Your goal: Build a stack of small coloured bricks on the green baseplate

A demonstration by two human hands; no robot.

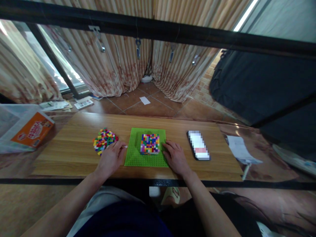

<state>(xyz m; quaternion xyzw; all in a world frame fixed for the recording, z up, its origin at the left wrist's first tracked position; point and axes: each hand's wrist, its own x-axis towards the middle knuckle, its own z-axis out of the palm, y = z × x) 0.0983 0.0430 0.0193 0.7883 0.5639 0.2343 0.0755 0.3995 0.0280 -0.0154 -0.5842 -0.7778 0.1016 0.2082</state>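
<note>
A green studded baseplate [135, 157] lies on the wooden table [74, 154]. On it stands a square block of small bricks in many colours [149, 144]. My right hand [175, 156] rests on the baseplate's right edge, fingers spread and flat beside the block. My left hand [111, 157] lies at the baseplate's left edge, fingers curled, pinching a small white piece [125, 146]. Just beyond it is a heap of loose coloured bricks [104, 139].
A phone [198, 145] lies face up to the right of the baseplate. At the far left a clear plastic bin [10, 128] holds an orange box [33, 129]. White paper [239, 148] sits off the table's right end. Curtains hang behind.
</note>
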